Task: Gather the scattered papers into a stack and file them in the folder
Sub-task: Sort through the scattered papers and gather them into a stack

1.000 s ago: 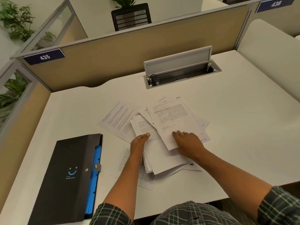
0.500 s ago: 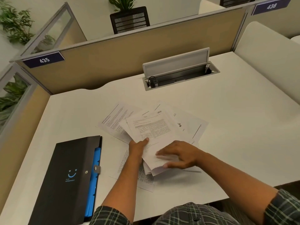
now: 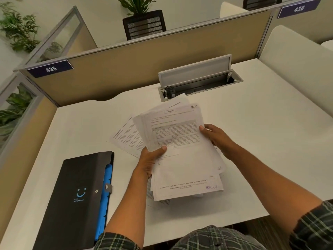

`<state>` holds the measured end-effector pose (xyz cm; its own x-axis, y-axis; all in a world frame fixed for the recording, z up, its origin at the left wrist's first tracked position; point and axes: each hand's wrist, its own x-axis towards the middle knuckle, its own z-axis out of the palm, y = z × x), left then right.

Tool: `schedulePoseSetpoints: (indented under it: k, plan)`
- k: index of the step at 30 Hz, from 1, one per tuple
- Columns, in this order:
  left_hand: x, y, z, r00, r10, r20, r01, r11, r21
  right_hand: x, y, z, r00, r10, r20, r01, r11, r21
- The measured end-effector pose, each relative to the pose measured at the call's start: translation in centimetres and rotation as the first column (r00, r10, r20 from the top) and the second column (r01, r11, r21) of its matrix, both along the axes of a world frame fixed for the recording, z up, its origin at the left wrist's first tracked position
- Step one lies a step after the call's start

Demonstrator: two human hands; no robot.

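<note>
Between left hand (image 3: 150, 160), right hand (image 3: 216, 137): papers (image 3: 182, 154).

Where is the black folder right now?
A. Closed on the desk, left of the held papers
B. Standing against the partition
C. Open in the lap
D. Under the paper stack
A: the black folder lies flat and snapped shut on the desk, left of the papers held by the left hand and right hand.
</note>
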<state>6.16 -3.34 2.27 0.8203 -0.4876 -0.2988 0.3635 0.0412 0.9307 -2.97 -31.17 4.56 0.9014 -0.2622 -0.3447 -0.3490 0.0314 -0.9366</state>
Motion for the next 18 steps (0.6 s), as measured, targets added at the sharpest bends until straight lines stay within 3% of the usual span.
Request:
schedulePoseSetpoints:
  k: [4, 10, 16, 18]
  plan:
    - [-0.4, -0.5, 0.8, 0.999, 0.050, -0.018, -0.051, 0.997, -0.064, -0.4, 1.8, 0.3, 0.989, -0.128, 0.078, 0.109, 0.971, 0.212]
    - [-0.4, -1.0, 1.3, 0.992, 0.123, -0.017, -0.124, 0.988, -0.095, -1.2, 4.1, -0.6, 0.960, -0.272, 0.072, 0.259, 0.954, 0.153]
    - [-0.3, -0.4, 2.2, 0.992, 0.110, -0.068, -0.115, 0.990, -0.086, -1.4, 3.6, -0.4, 0.992, -0.109, 0.058, 0.078, 0.915, 0.396]
    - [-0.5, -0.3, 2.4, 0.993, 0.084, -0.083, -0.093, 0.989, -0.112, -1.3, 3.4, -0.3, 0.992, -0.127, 0.003, 0.114, 0.898, 0.425]
